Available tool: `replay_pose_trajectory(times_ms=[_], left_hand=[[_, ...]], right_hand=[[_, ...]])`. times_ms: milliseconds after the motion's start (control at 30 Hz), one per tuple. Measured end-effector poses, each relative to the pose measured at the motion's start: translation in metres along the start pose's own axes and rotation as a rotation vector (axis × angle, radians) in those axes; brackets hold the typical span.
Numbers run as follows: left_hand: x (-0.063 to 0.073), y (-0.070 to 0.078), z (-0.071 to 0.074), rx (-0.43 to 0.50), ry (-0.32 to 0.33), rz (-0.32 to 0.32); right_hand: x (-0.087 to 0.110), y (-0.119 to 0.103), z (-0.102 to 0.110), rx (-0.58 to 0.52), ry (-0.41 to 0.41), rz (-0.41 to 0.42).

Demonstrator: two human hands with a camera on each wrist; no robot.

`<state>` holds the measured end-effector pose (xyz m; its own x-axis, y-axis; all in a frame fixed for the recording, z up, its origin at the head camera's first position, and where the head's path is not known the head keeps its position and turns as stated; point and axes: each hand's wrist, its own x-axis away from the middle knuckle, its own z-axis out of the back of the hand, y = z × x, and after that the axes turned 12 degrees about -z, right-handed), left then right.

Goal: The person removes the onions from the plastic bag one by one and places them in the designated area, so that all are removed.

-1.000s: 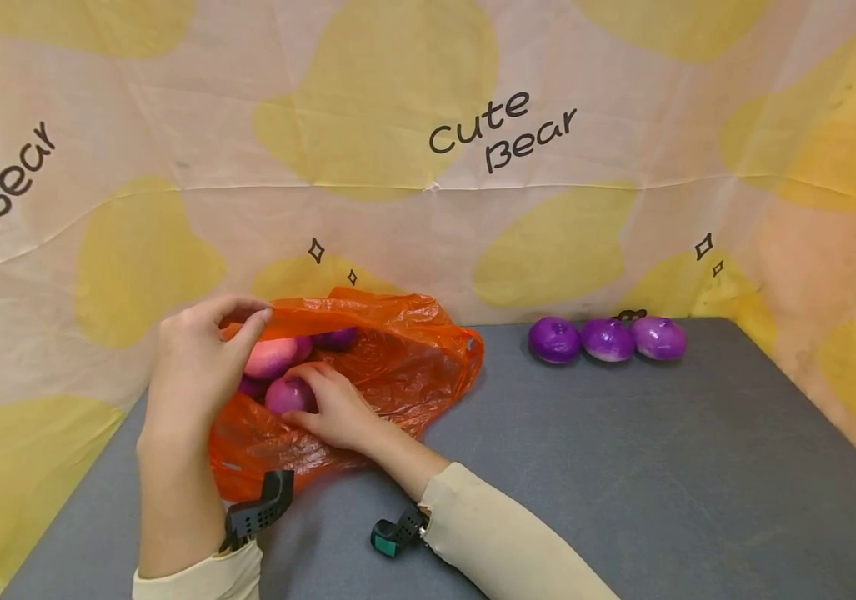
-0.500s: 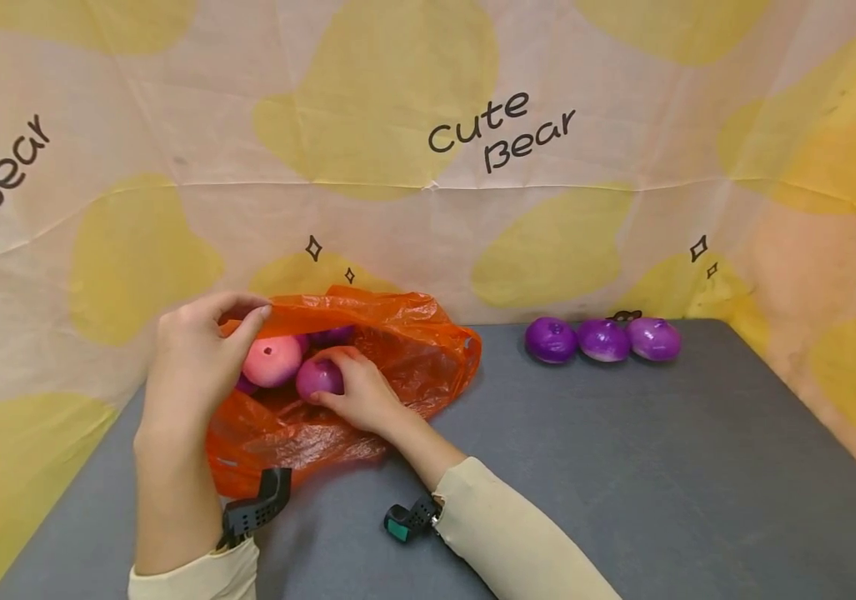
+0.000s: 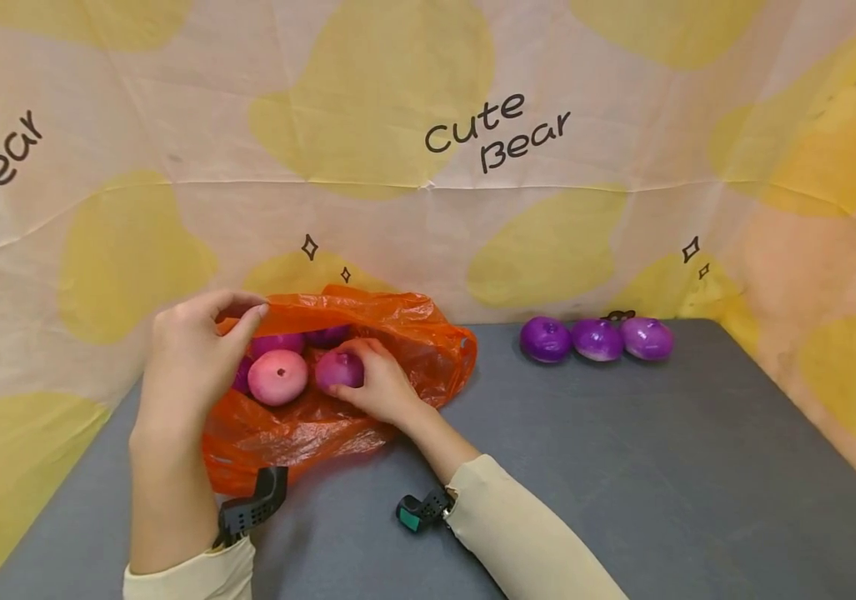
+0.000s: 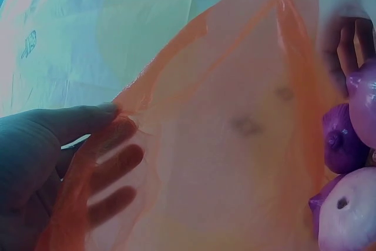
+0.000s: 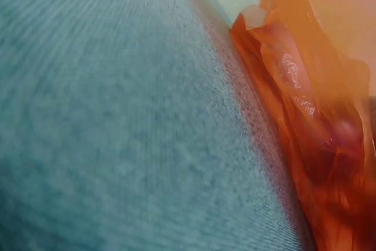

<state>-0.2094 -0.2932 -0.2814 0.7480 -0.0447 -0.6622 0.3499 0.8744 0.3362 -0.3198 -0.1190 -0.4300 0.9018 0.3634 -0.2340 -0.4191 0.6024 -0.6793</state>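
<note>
An orange plastic bag (image 3: 428, 350) lies on its side with its mouth toward me. My left hand (image 3: 191, 354) pinches the upper edge of that mouth between thumb and fingers; in the left wrist view its fingers (image 4: 117, 166) show through the thin film. Inside the bag mouth my right hand (image 3: 382, 383) grips a purple onion (image 3: 337, 369). Left of it sits a pinkish onion (image 3: 277, 377) with a dark hole facing me. More purple onions, such as one at the back (image 3: 328, 336), lie partly hidden behind these.
Three purple onions (image 3: 598, 340) stand in a row at the back right of the grey table (image 3: 623, 467). A patterned cloth backdrop (image 3: 367, 125) rises behind the table. Both wrists wear black camera mounts (image 3: 253, 507).
My right hand has moved right and slightly up within the bag mouth, carrying the purple onion. The pinkish onion has rolled, turning its hole toward me. My left hand keeps its pinch.
</note>
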Motion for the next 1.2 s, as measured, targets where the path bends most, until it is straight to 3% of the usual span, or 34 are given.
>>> replay_pose_trajectory(times_ms=[400,667,1033,1200], left_hand=[[-0.003,0.002,-0.002,0.000,-0.017,-0.001],[-0.001,0.000,0.000,0.019,-0.009,0.005],[-0.001,-0.001,0.000,0.014,-0.013,0.001],[0.000,-0.004,-0.001,0.001,-0.023,0.013]], right_hand=[[0.000,0.008,0.001,-0.007,0.044,0.010],[0.005,0.000,0.006,0.003,0.039,0.003],[0.033,-0.015,0.032,0.015,0.040,0.044],[0.047,-0.016,0.046,0.010,0.043,0.110]])
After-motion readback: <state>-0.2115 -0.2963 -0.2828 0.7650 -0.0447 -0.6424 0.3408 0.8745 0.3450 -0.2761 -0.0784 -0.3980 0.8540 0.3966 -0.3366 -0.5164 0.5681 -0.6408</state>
